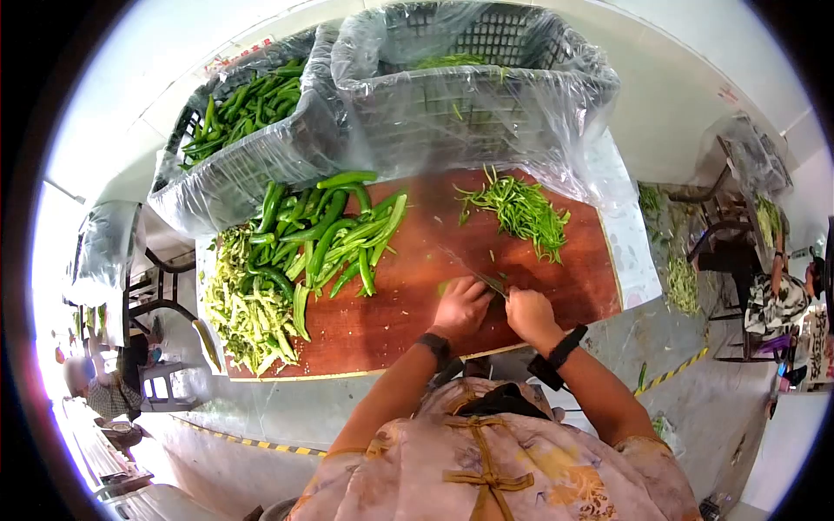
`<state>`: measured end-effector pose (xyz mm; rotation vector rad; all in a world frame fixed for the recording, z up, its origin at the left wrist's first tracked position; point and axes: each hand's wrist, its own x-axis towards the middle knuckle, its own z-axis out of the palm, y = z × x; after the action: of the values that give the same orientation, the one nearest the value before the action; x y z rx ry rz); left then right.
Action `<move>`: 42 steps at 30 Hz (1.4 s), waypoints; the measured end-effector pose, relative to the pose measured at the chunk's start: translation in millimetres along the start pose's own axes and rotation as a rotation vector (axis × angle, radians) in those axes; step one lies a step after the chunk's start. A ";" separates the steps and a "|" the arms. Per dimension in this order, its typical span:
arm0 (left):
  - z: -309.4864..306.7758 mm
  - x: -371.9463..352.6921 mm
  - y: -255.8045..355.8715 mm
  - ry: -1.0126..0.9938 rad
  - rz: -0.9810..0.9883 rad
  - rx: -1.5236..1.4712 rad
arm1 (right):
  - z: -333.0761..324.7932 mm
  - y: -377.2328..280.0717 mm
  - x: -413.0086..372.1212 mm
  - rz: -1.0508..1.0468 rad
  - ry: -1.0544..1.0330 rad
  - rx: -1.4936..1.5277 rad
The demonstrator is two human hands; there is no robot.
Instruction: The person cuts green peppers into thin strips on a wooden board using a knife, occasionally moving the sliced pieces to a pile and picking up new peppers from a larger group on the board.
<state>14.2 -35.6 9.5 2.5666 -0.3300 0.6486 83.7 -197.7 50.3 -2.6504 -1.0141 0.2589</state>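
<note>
The right hand (pixel 532 317) grips the knife (pixel 494 283) over the table (pixel 373 334), its blade slanting away and left, just past the curled left hand (pixel 463 306). What that one holds is hidden.

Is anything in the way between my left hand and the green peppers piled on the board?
Nothing visible blocks your left hand from the green peppers; red board lies between. The knife is in your right hand.
</note>
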 end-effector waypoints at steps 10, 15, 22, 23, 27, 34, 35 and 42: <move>3.5 -3.5 -0.7 0.045 -0.017 -0.030 | -9.6 6.8 -19.6 0.033 0.003 -0.025; -1.9 -1.9 1.7 -0.037 -0.034 -0.031 | -14.4 7.2 -36.1 0.007 -0.007 -0.028; -5.7 -2.0 0.9 -0.041 -0.027 -0.044 | -2.2 0.3 -10.5 -0.006 -0.038 -0.007; -6.2 -0.6 1.1 -0.010 -0.013 -0.049 | 2.0 -3.9 -0.2 -0.003 0.000 -0.001; -2.8 -0.4 1.3 0.052 -0.013 -0.057 | 1.6 -7.2 22.0 0.072 0.040 -0.004; 0.6 -5.4 -0.5 0.003 -0.032 -0.064 | -10.1 1.5 -25.8 0.082 -0.019 0.009; 0.6 -5.5 -0.7 -0.001 -0.024 -0.053 | -10.9 1.8 -30.9 0.089 -0.035 0.016; -2.9 -3.1 -1.7 0.017 -0.003 -0.042 | -20.1 -2.8 -31.1 0.080 -0.064 -0.001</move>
<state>11.0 -32.3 9.5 2.5195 -0.3313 0.6551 64.5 -220.7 72.1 -2.7028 -0.9282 0.3631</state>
